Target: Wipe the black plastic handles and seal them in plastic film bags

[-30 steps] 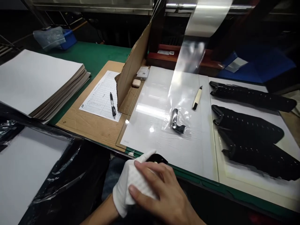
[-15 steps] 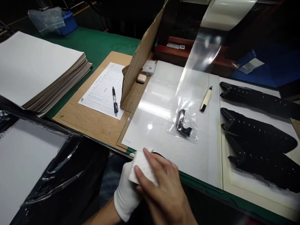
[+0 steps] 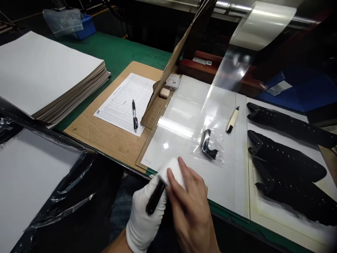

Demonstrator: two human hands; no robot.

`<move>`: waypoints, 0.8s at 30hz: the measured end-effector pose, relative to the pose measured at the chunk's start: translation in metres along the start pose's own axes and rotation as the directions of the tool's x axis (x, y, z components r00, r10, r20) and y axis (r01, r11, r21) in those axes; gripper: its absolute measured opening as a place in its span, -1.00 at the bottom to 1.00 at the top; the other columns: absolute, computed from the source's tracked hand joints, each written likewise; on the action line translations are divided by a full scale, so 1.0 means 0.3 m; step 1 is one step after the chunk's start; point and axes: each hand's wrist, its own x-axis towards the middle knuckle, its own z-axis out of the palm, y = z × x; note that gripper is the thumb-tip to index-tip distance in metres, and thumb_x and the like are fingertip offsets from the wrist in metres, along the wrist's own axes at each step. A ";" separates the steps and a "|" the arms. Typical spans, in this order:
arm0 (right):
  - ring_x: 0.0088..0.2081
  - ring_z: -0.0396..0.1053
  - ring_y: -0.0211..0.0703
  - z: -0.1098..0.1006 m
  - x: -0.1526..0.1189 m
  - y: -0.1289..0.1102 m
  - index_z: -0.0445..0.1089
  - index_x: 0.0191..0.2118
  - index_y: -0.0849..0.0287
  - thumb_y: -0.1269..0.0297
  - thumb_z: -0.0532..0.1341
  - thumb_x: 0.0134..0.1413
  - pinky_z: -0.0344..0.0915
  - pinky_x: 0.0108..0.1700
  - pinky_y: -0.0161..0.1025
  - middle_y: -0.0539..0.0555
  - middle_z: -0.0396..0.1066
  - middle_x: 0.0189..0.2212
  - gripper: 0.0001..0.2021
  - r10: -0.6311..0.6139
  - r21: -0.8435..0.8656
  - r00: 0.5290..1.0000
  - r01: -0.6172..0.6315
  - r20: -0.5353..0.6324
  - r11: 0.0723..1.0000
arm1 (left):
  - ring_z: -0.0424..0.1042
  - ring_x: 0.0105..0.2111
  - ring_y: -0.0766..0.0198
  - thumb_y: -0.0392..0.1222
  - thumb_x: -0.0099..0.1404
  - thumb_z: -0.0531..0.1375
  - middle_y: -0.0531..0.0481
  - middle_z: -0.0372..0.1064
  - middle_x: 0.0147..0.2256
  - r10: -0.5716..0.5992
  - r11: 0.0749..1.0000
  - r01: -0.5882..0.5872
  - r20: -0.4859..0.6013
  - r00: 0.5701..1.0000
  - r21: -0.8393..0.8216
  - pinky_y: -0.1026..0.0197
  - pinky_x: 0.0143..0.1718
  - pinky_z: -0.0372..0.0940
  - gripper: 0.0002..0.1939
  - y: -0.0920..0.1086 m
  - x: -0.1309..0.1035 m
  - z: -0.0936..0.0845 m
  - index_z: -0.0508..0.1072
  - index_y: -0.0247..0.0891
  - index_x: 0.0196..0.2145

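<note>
My left hand (image 3: 143,214), in a white glove, grips a glossy black part (image 3: 156,197) near the table's front edge. The part's lower end shows; its upper end is hidden under a white wiping cloth (image 3: 173,170). Bare, my right hand (image 3: 192,202) pinches that cloth between thumb and fingers and presses it on the part. Beyond the hands, an L-shaped black part (image 3: 209,149) lies in a clear plastic bag (image 3: 196,149) on the glass-topped white sheet (image 3: 168,140). A cream-handled utility knife (image 3: 232,120) rests to its right.
Several black strip-like pieces (image 3: 286,151) lie at the right. A torn cardboard divider (image 3: 171,66) stands behind the sheet. To its left are a pen (image 3: 134,116) on a form (image 3: 118,105) and a stack of white sheets (image 3: 50,70). Clear film (image 3: 226,66) hangs from a roll (image 3: 260,26).
The cloth has slid up and right with my right hand, uncovering the black part's lower end in my left hand. The camera view has shifted slightly.
</note>
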 end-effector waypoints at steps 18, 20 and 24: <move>-0.12 0.46 -0.02 -0.079 -0.522 0.240 0.59 -0.25 0.12 -0.04 0.19 0.27 0.41 0.00 -0.02 0.13 0.54 -0.25 -0.64 0.451 0.267 0.693 -0.364 -0.563 0.892 | 0.37 -0.50 0.32 0.11 0.44 0.11 0.09 0.41 -0.49 -0.417 0.706 0.566 0.397 0.818 -0.425 0.30 -0.39 0.34 -0.67 0.251 0.006 -0.020 0.45 -0.20 -0.20; -0.22 0.47 -0.09 -0.101 -0.634 0.368 0.51 -0.15 0.21 -0.05 0.19 0.30 0.44 -0.12 -0.08 0.12 0.50 -0.24 -0.61 0.551 0.335 0.441 -0.477 -0.709 0.812 | 0.28 -0.56 0.34 0.09 0.43 0.12 0.12 0.35 -0.58 -0.353 0.780 0.529 0.463 0.813 -0.334 0.33 -0.42 0.28 -0.68 0.304 0.008 0.054 0.45 -0.22 -0.19; -0.16 0.47 -0.12 -0.178 -0.693 0.632 0.39 0.02 0.23 0.08 0.24 0.31 0.46 -0.10 -0.07 0.09 0.45 -0.10 -0.66 0.621 0.513 0.072 -0.493 -0.781 0.703 | 0.31 -0.58 0.29 0.13 0.38 0.15 0.09 0.40 -0.56 -0.315 0.864 0.483 0.596 0.738 -0.142 0.29 -0.49 0.24 -0.63 0.459 0.002 0.275 0.40 -0.25 -0.13</move>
